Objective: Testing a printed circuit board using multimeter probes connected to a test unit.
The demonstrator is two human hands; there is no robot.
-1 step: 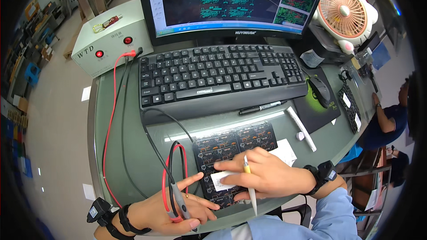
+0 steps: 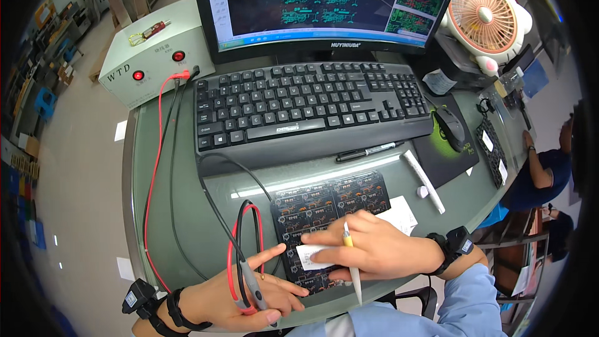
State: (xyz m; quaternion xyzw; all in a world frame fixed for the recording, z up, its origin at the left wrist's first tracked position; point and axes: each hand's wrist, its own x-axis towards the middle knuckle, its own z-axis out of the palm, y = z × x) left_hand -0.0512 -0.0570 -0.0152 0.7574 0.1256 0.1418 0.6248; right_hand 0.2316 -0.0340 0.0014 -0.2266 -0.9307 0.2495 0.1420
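A black printed circuit board panel [image 2: 304,213] with orange traces lies on the desk's front part. My left hand [image 2: 228,299] rests at its left edge, index finger stretched onto the board. Test probes [image 2: 253,284] with red and black leads sit between its thumb and fingers; their tips are partly hidden. Over the board's right side, my right hand [image 2: 380,244] presses a small white paper label [image 2: 310,258] against the surface with its fingertips. A white pen-shaped tool [image 2: 355,278] with a yellow band is tucked between the fingers of that hand, its pointed end toward me.
Behind the board stand a black keyboard [image 2: 306,103] and a monitor [image 2: 312,0]. A white box [image 2: 156,56] feeds the leads at left. A marker [image 2: 368,151], a white paper roll [image 2: 424,181], a mouse [image 2: 448,128] and a fan [image 2: 483,15] are at right. A person [image 2: 540,175] sits beyond.
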